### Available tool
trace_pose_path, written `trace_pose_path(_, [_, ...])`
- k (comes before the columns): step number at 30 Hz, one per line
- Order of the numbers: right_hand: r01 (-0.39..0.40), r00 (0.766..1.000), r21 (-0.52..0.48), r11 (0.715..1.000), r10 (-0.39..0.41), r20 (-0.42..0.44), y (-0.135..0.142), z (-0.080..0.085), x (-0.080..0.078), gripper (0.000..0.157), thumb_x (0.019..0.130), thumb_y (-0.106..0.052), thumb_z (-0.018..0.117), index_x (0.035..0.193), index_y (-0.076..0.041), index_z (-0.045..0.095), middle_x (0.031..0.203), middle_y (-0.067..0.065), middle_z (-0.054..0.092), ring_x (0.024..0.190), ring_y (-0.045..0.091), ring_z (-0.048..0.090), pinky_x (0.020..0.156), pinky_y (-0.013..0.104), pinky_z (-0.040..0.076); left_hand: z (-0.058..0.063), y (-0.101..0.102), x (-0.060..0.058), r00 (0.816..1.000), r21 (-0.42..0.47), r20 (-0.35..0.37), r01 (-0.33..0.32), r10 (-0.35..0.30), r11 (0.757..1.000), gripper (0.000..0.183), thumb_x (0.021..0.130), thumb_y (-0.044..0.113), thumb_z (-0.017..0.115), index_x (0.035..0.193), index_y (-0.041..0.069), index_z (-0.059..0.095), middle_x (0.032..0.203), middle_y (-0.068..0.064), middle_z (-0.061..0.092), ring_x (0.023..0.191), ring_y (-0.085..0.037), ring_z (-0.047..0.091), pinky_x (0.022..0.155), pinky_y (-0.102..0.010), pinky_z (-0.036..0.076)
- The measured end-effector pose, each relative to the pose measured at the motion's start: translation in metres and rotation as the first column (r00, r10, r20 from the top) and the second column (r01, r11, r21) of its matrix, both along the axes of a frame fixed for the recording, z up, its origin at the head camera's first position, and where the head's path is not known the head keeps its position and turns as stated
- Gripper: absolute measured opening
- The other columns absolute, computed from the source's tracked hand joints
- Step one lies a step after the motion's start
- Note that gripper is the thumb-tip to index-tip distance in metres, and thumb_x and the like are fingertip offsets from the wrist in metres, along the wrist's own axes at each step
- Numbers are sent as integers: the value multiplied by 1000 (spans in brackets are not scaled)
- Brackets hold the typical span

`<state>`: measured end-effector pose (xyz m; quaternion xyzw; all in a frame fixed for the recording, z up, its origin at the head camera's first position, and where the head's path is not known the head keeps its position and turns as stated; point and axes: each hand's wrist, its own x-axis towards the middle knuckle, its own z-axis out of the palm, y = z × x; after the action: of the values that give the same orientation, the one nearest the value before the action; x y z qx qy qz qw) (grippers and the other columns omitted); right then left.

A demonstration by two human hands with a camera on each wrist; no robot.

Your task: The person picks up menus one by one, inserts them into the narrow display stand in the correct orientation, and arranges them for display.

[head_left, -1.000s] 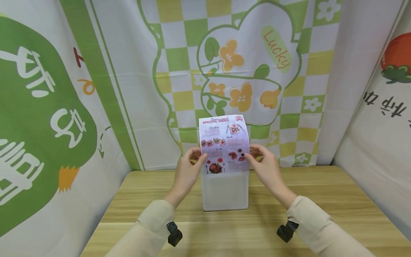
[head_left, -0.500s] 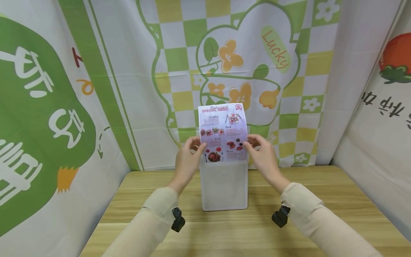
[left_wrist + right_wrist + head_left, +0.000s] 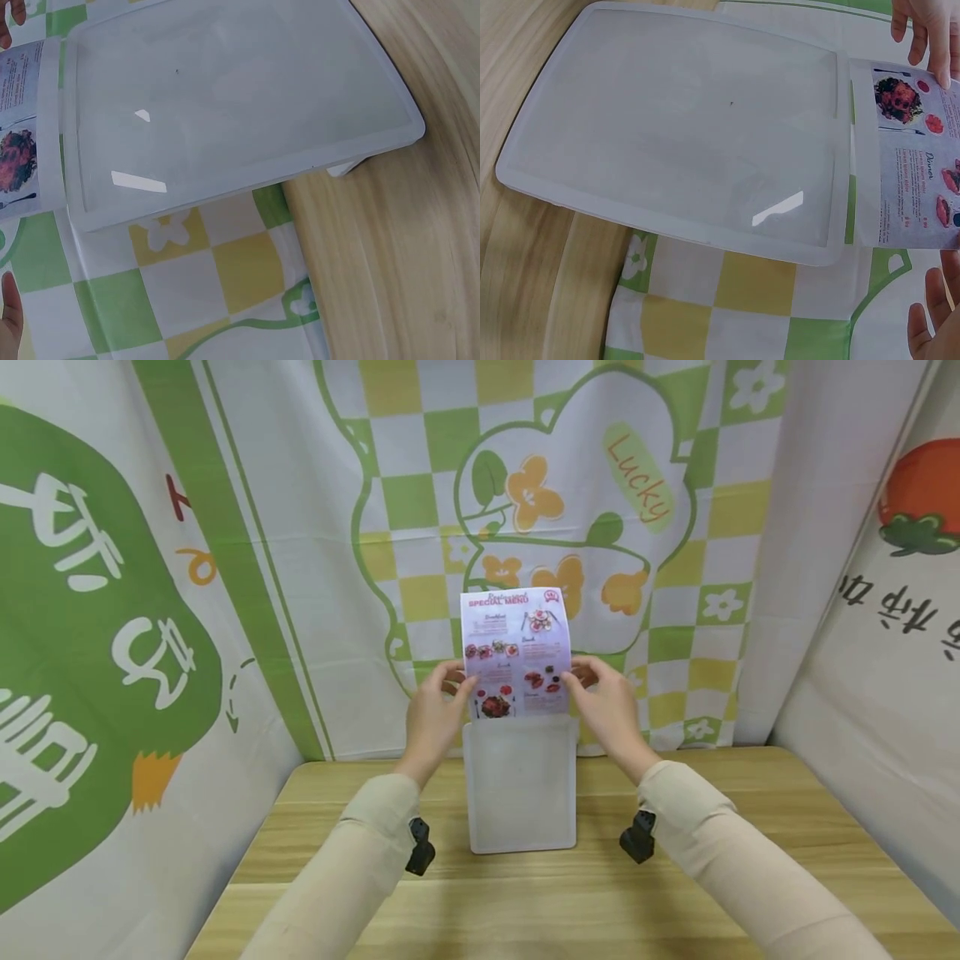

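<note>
A printed menu sheet is stretched upright between my two hands, bowing slightly. My left hand pinches its left edge, thumb in front and fingers behind. At the opposite edge my right hand pinches it the same way. Just below stands a white rectangular display frame with a clear front, upright on the table. In both wrist views a narrow gap separates the bottom edge of the sheet from the top of the frame.
A wood-grain table carries the frame. Behind it hangs a green, yellow and white checked cloth, with printed cloths on the left and right. A small foot shows behind the frame in the left wrist view.
Both hands have lifted the menu sheet upward, from overlapping the frame's upper part to just above its top edge. The frame has stayed in place, with more of its front now showing.
</note>
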<state>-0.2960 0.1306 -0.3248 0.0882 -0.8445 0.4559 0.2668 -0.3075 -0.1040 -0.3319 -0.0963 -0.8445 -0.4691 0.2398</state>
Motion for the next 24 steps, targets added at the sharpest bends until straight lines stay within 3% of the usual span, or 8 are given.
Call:
trace_pose_path(6, [6,1000,5,1000,-6,-7,-3,3,-7,25,94,-17,68,115,-2,67,99,13,71,87,26,62,73,35,47,4,-1,-2,1000,-4,7,-23,23,1000,32,96,26,67,123,10,63,106,-4,69,93,-22,62,76,-39,49])
trace_pose_path(17, [28,1000,22,999,-28,-1,-3,-2,-12,27,95,-17,67,119,-3,65,100,12,70,88,25,61,71,35,47,-4,1,-7,999,-16,-24,-39,38,999,28,95,25,68,119,11,64,103,-4,70,89,-22,63,70,-37,49])
trace_pose_path(24, [23,999,4,1000,-23,-24,-5,-1,-16,27,96,-17,66,119,-3,65,101,12,70,88,25,61,71,36,48,-4,0,-9,999,-11,-21,-40,40,999,29,96,26,67,120,11,63,105,-4,69,90,-21,62,74,-39,49])
